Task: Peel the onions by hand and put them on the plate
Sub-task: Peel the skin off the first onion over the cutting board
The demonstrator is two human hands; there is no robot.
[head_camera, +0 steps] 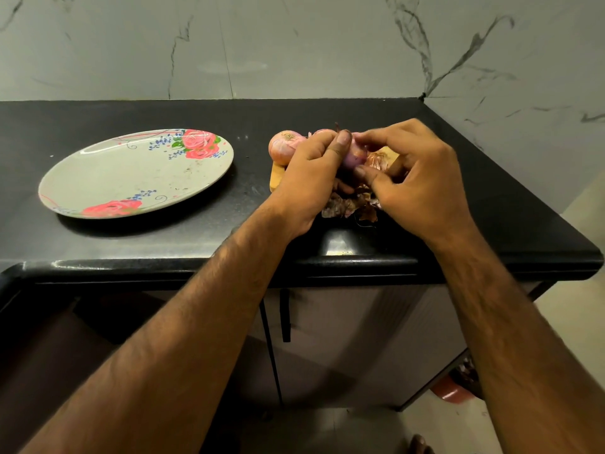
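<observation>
The left hand [307, 178] grips the partly peeled onion [355, 157] over the wooden board [276, 178] while the right hand [415, 178] pinches its loose skin [376, 160]; the flowered plate [98, 185] lies well apart to the left on the tabletop [229, 231], nearer the left hand.

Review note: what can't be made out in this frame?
- Head view: the held onion mostly covered by the left hand and right hand; remaining skin unclear.
- Head view: the wooden board shows only a corner past the left hand.
- Head view: onions behind the hands, count hidden; one unpeeled onion shows.
</observation>
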